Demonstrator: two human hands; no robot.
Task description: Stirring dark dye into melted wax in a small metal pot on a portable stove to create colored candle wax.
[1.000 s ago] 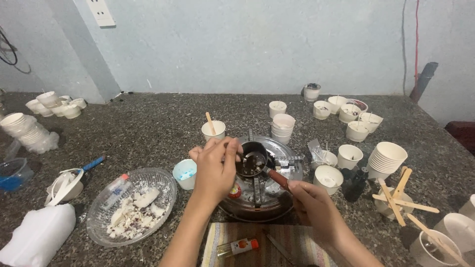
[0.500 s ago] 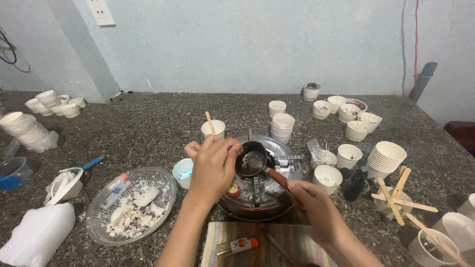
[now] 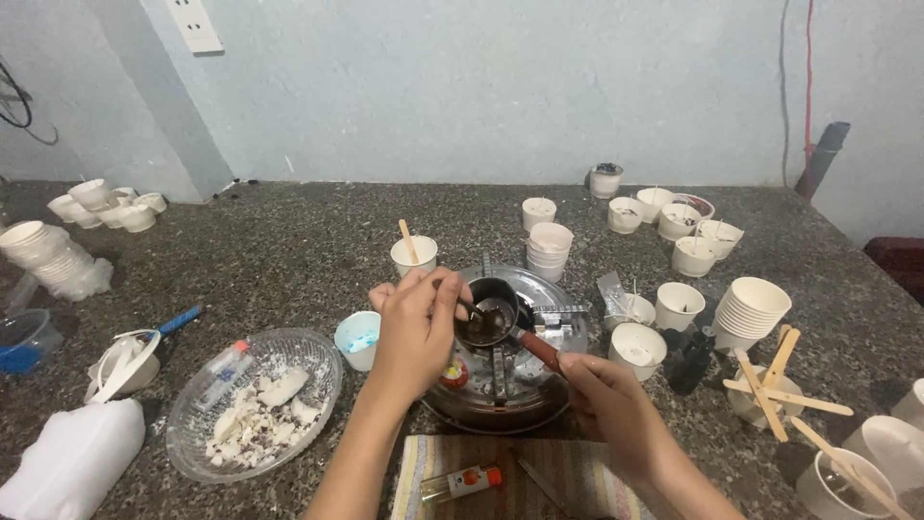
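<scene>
On the granite counter, the small pot sits between both hands' fingers, seemingly stirred.

Small dark ladle with reddish-brown handle, level over the round metal stove, dark liquid inside.

We find bare counter behind the burner; right, paper cups and crossed sticks crowd our path; left, a glass bowl blocks.

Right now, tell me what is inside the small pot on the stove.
The small pot holds dark shiny liquid and the tip of a stirrer held by the left hand; its bottom is hidden.
</scene>
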